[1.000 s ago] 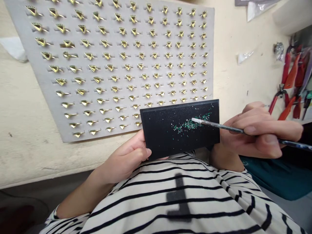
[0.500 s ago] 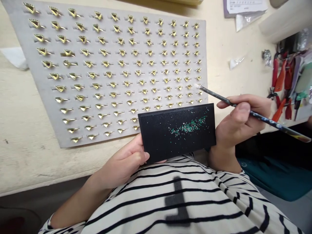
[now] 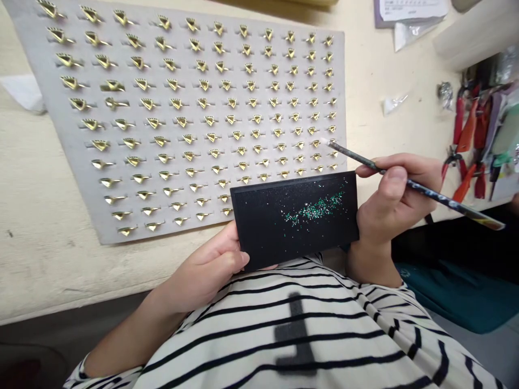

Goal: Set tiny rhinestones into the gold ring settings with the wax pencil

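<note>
My left hand (image 3: 214, 259) grips the left end of a flat black tray (image 3: 259, 232), thumb on top and fingers beneath. Tiny green and clear rhinestones (image 3: 316, 209) lie scattered over the tray's right half. In my right hand (image 3: 395, 194) is a thin, dark, paint-specked stick with a pale tip (image 3: 357, 156), pinched between thumb and fingers. That tip hovers over the right edge of a grey foam board (image 3: 77, 178). Rows of gold triangular rings (image 3: 176, 104) stand in slits across the board, behind the tray. My right wrist is close against the tray's right end.
Red- and orange-handled pliers (image 3: 466, 140) crowd the table's right side. Small clear plastic bags (image 3: 394, 104) and a stack of paper slips (image 3: 409, 12) lie beyond the board. A white scrap (image 3: 24, 93) sits at far left. The table's front edge runs near my body.
My right hand has shifted slightly left with the stick, nearer the tray's right edge. My left hand and the tray have hardly moved.
</note>
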Demonstrator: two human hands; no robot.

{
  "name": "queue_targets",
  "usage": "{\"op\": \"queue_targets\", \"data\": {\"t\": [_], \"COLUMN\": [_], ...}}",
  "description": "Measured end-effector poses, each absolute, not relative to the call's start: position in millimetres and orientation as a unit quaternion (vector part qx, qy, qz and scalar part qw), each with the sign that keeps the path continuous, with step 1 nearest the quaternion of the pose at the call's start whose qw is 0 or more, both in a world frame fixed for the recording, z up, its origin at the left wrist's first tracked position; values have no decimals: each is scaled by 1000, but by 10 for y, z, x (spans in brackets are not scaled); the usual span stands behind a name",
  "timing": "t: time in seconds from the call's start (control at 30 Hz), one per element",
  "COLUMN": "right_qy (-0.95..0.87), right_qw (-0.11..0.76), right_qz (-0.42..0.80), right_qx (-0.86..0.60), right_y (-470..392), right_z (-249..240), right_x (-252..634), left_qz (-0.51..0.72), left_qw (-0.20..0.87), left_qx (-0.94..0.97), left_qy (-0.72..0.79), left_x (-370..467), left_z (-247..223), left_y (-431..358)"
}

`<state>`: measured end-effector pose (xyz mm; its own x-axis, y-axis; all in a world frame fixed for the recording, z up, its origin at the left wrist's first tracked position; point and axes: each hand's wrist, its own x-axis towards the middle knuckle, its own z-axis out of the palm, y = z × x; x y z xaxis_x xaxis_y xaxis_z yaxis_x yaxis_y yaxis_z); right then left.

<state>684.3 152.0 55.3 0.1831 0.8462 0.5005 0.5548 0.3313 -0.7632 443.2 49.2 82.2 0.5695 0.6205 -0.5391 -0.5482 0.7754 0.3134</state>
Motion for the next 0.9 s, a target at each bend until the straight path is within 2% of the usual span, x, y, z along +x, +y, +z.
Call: {"op": "queue_targets", "data": {"t": [0.4,0.53,0.7,0.9], "right_qy": [-616,-594,-597,-608], "right_qw": [545,604,696,679], "right_qz": [144,161,185,212], "right_qx": [-550,-506,-354,-353], "right_y": [1526,1563,1604,1578], "right_z": [561,559,574,589], "right_x": [6838,6843,6889,6904], "left_qz": [323,312,354,363], "left_qw": [880,871,876,865], "left_qx": [107,116,69,87], "left_qy": [331,361,320,335], "left_x": [4393,4394,4402,4396], "left_z": [769,758,778,749], "left_y": [464,453,466,456]}}
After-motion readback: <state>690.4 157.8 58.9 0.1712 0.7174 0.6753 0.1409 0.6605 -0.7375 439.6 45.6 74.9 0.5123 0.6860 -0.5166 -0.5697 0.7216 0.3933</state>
